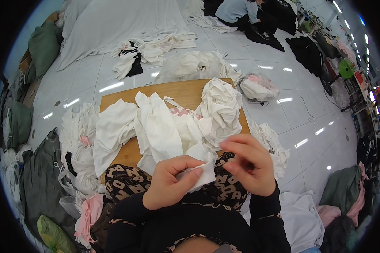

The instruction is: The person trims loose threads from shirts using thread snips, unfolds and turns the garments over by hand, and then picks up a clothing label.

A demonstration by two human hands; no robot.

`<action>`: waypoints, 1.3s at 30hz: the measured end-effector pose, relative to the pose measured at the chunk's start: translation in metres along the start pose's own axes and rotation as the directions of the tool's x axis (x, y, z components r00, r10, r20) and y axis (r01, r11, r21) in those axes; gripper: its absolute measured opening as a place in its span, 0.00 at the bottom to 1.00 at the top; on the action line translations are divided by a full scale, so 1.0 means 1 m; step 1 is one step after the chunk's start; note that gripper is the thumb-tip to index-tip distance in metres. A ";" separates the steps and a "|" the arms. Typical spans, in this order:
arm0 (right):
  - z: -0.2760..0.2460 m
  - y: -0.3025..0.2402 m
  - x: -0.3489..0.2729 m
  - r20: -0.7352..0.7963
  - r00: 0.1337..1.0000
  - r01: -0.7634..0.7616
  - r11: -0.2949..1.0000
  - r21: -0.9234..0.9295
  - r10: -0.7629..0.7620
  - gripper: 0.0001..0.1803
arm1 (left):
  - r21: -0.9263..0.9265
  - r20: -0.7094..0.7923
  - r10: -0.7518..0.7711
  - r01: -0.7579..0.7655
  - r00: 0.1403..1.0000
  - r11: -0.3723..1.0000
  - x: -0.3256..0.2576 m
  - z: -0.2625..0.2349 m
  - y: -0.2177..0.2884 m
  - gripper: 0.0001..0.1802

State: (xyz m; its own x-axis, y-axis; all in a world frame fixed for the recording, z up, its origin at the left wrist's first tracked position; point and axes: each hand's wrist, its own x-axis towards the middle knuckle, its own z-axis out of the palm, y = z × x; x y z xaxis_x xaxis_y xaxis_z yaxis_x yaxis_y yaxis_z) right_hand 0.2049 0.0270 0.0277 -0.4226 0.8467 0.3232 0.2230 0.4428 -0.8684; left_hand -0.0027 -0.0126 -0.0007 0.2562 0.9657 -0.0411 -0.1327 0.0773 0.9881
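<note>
My left hand (pixel 172 180) pinches the edge of a white cloth garment (pixel 158 124) between thumb and fingers. A folded corner of that cloth sticks out past the fingertips, above my lap. To its right, my right hand (pixel 253 166) is raised with thumb and forefinger apart, and no object shows between them. A bit of red in its palm is too small to make out. The garment spreads away from me over a wooden board (pixel 179 87). On its right lies a bunched white cloth (pixel 221 105); on its left, another white piece (pixel 114 124).
White cloth heaps (pixel 78 147) lie left of the board, with a pink cloth (pixel 90 213) nearer me. Beyond the board sit a clear plastic bag (pixel 192 65) and a bagged bundle (pixel 259 87). A person (pixel 237 12) bends over black cloth at the far right.
</note>
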 end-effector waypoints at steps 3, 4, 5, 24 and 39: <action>0.001 -0.007 0.012 0.077 0.997 0.013 1.000 -0.010 -0.013 0.16 | 0.043 0.018 0.017 -0.017 1.000 0.999 0.000 0.003 0.003 0.09; 0.000 0.001 0.015 0.151 0.983 0.116 0.989 -0.088 -0.101 0.14 | 0.044 0.021 0.018 -0.019 1.000 0.999 0.001 0.004 0.003 0.09; -0.001 0.003 0.017 0.231 0.956 0.221 0.963 -0.156 -0.182 0.11 | 0.082 0.018 0.033 -0.034 0.999 0.996 0.001 0.004 0.003 0.09; 0.006 -0.023 -0.009 -0.009 0.998 0.048 0.933 -0.357 -0.054 0.21 | -0.252 -0.003 -0.141 0.136 0.990 0.958 0.003 0.003 0.003 0.12; 0.016 0.013 0.009 0.322 0.905 -0.364 0.895 0.256 0.276 0.10 | -0.012 0.089 0.018 -0.017 0.996 1.000 0.000 -0.010 0.000 0.13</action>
State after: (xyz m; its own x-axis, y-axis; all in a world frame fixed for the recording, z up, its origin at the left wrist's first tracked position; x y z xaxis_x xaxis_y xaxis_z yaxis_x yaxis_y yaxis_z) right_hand 0.1899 0.0359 0.0132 -0.6040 0.7940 -0.0685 0.1289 0.0124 -0.9916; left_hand -0.0126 -0.0096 -0.0017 0.3375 0.9413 -0.0097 -0.1490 0.0636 0.9868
